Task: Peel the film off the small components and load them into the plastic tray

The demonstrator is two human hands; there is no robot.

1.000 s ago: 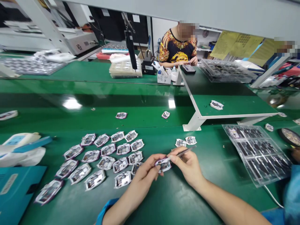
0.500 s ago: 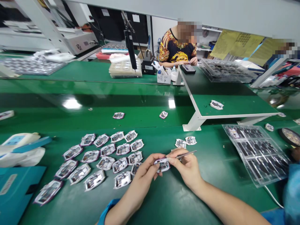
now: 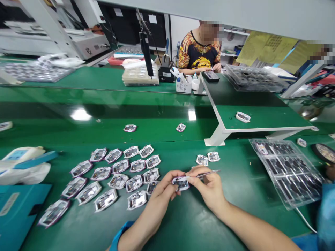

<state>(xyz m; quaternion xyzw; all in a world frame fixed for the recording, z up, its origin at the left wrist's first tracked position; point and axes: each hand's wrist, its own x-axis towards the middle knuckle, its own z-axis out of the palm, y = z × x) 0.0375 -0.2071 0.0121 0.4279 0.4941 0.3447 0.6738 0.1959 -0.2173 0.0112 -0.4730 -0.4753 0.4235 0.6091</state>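
My left hand pinches a small white-edged electronic part just above the green bench. My right hand grips thin metal tweezers whose tip rests on that part. To the left of my hands lie several like parts in rows. Two more parts lie just beyond my right hand.
A clear plastic tray with dark parts sits at the right. A green conveyor belt carries two loose parts. A white raised shelf stands beyond. A blue box and a white device are at the left. A person works across the line.
My hands stay together on the part and shift slightly. The two loose parts on the belt have drifted left.
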